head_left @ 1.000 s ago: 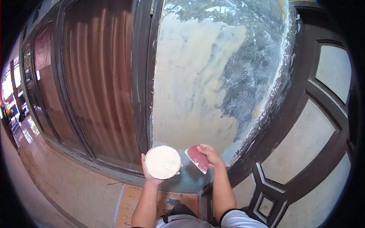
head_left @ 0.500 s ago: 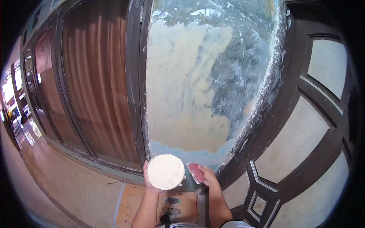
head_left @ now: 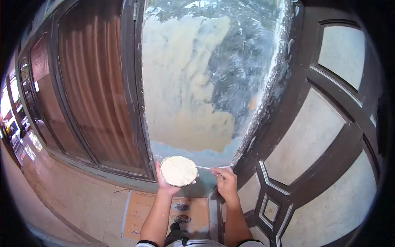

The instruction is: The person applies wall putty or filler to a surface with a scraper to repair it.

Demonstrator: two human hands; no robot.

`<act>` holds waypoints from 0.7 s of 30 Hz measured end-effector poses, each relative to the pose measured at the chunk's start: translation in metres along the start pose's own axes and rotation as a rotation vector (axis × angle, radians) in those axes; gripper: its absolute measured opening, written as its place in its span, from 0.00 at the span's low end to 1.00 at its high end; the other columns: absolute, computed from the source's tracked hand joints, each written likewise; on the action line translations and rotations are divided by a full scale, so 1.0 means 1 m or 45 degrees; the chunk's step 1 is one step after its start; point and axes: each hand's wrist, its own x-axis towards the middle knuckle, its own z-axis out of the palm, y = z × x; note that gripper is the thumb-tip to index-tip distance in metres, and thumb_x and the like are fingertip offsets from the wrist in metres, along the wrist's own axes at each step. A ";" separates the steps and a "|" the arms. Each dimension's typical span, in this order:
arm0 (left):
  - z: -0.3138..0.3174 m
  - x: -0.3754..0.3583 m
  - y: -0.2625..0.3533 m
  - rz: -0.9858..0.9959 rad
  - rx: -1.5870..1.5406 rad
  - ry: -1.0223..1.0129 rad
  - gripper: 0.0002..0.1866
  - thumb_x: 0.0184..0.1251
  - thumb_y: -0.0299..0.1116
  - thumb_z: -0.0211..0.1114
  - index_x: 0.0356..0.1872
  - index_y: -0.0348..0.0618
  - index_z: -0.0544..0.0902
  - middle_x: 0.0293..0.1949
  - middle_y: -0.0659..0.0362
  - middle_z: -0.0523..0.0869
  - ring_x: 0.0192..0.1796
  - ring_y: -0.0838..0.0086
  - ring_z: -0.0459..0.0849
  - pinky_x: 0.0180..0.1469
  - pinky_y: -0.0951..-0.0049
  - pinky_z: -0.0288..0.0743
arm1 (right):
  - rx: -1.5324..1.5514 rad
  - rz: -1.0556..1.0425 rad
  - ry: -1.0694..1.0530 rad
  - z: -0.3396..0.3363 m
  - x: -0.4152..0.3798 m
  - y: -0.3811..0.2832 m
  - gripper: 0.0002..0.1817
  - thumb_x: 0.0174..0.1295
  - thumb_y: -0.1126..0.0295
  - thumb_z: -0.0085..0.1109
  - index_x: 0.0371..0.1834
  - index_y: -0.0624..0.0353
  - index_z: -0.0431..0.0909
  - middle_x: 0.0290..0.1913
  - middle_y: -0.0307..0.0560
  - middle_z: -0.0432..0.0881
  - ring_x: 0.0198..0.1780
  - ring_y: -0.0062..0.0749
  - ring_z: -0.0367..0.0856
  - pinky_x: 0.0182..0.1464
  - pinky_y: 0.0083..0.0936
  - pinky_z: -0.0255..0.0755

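Note:
My left hand [head_left: 166,187] is wrapped round the underside and side of a round tub of white putty [head_left: 178,170], held up in front of the wall. Its top is full of pale paste and faces me. In my right hand [head_left: 227,181] a putty spreader [head_left: 204,167] is pinched, turned edge-on so that only a thin strip shows. The spreader's far end comes right up to the tub's right rim. Behind both hands stands a wall panel [head_left: 177,90] coated with beige filler on its left and lower parts, with bare grey-blue patches at right and top.
A dark door with pale panels [head_left: 310,136] stands at right. At left is a dark-framed window with a brown curtain [head_left: 92,74]. Printed cardboard [head_left: 140,214] lies on the tiled floor [head_left: 90,197] below my arms. A bright opening shows at far left.
The spreader has turned from showing its red face to edge-on and come to the tub's rim. The tub is tilted more, and the view has shifted slightly right and down.

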 end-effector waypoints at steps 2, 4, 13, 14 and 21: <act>0.006 0.006 -0.005 -0.003 0.024 -0.012 0.57 0.61 0.87 0.43 0.76 0.49 0.70 0.71 0.36 0.75 0.63 0.20 0.76 0.53 0.21 0.78 | -0.039 0.000 -0.025 -0.009 -0.005 0.002 0.16 0.57 0.85 0.62 0.45 0.58 0.91 0.46 0.47 0.92 0.48 0.46 0.85 0.54 0.37 0.78; 0.013 0.011 -0.008 -0.108 0.034 -0.101 0.56 0.61 0.87 0.41 0.76 0.49 0.72 0.71 0.36 0.76 0.64 0.21 0.77 0.53 0.20 0.78 | -0.134 -0.129 0.036 -0.015 -0.007 0.002 0.16 0.58 0.84 0.63 0.45 0.57 0.91 0.46 0.46 0.92 0.50 0.46 0.84 0.59 0.38 0.76; 0.024 0.027 -0.016 -0.244 -0.006 -0.178 0.54 0.67 0.84 0.35 0.77 0.50 0.71 0.74 0.41 0.74 0.71 0.31 0.75 0.57 0.16 0.73 | -0.356 -0.191 0.072 -0.030 -0.006 -0.006 0.17 0.54 0.85 0.66 0.43 0.55 0.92 0.48 0.43 0.92 0.56 0.48 0.82 0.65 0.41 0.73; 0.024 0.028 -0.015 -0.249 -0.003 -0.180 0.54 0.67 0.84 0.35 0.77 0.50 0.71 0.74 0.41 0.74 0.71 0.31 0.75 0.57 0.16 0.73 | -0.390 -0.202 0.092 -0.030 -0.007 -0.005 0.16 0.53 0.85 0.66 0.43 0.55 0.92 0.48 0.42 0.92 0.56 0.48 0.82 0.65 0.41 0.73; 0.035 0.028 -0.006 -0.307 0.058 -0.328 0.53 0.68 0.83 0.36 0.75 0.47 0.73 0.72 0.41 0.76 0.69 0.34 0.78 0.61 0.20 0.73 | -0.413 -0.227 0.066 -0.029 -0.003 0.002 0.16 0.56 0.82 0.65 0.44 0.51 0.93 0.49 0.40 0.92 0.58 0.50 0.79 0.67 0.43 0.72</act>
